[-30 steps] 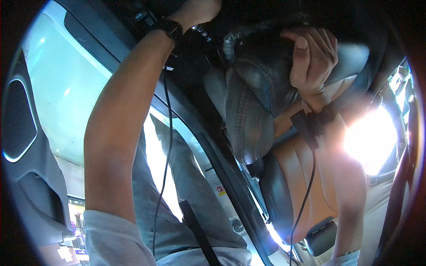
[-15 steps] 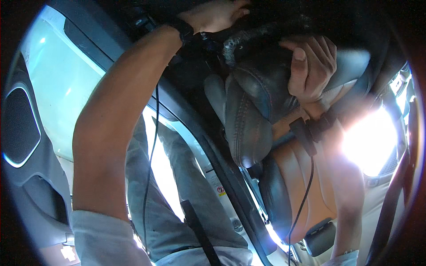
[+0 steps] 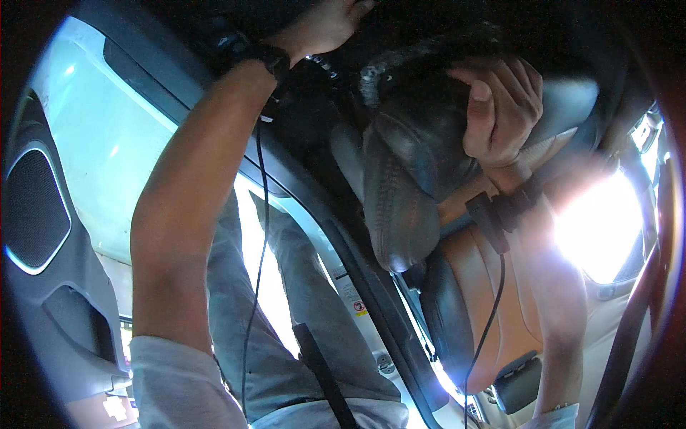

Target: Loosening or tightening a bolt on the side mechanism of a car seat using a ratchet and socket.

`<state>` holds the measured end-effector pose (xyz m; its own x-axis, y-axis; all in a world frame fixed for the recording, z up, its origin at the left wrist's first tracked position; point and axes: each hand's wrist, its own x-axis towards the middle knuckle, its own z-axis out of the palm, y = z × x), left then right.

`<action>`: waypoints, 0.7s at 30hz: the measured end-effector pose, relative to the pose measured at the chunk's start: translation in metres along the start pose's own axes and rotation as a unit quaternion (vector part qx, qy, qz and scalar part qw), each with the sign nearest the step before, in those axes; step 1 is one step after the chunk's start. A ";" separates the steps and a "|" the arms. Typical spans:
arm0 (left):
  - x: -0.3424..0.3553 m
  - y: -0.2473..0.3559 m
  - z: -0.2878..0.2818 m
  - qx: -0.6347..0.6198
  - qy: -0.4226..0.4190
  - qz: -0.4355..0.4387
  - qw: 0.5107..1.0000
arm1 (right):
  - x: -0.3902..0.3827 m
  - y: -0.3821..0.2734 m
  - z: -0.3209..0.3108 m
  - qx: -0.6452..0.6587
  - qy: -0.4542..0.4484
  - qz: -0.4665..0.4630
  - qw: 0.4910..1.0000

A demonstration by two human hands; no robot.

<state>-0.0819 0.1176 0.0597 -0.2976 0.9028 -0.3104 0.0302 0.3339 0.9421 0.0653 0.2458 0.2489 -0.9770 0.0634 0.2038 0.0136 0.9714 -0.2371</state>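
A person leans into a car, seen from a camera on their head. Their right hand (image 3: 500,107) lies spread over the top of a dark leather seat headrest (image 3: 421,136), fingers curled loosely against it and touching its upper edge. Below the headrest the seat back (image 3: 471,300) is tan and black leather. Their left hand (image 3: 325,25) reaches up to the dark upper frame, touching it; whether its fingers are closed cannot be told. A black band (image 3: 268,57) circles the left wrist, with a thin cable (image 3: 257,236) hanging down. A door panel with a speaker grille (image 3: 32,207) stands at far left.
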 end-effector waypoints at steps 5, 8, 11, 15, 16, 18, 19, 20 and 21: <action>0.014 0.027 0.006 0.027 -0.115 0.025 0.993 | 0.000 0.000 -0.005 -0.003 -0.022 0.005 1.000; 0.024 0.031 0.018 0.108 -0.157 0.141 0.971 | 0.002 0.000 -0.006 -0.005 -0.022 0.001 1.000; 0.027 0.009 0.039 0.102 -0.120 0.202 0.967 | 0.002 0.000 -0.007 0.004 -0.030 0.009 0.999; 0.037 -0.033 0.040 0.069 -0.099 0.173 0.977 | 0.008 -0.005 -0.001 0.022 -0.029 0.013 0.999; 0.037 -0.048 0.041 0.069 -0.069 0.180 0.979 | 0.007 -0.007 0.002 0.027 -0.030 0.017 0.999; 0.032 0.014 0.034 0.043 -0.108 0.085 0.990 | -0.005 0.003 -0.011 -0.004 -0.049 0.015 0.999; 0.026 0.037 0.017 0.047 -0.124 0.029 0.991 | -0.002 0.003 -0.013 -0.008 -0.044 0.011 0.999; 0.021 0.030 0.012 0.054 -0.087 -0.004 0.995 | 0.001 0.001 -0.009 0.002 -0.038 0.011 0.999; 0.018 0.021 0.017 0.056 -0.052 -0.034 0.996 | 0.001 0.000 -0.007 0.008 -0.036 0.012 0.999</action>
<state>-0.0707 0.1449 0.0720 -0.2015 0.8986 -0.3897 0.1222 0.4178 0.9003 0.0653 0.2474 0.2561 -0.9893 0.0693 0.1288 0.0342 0.9659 -0.2567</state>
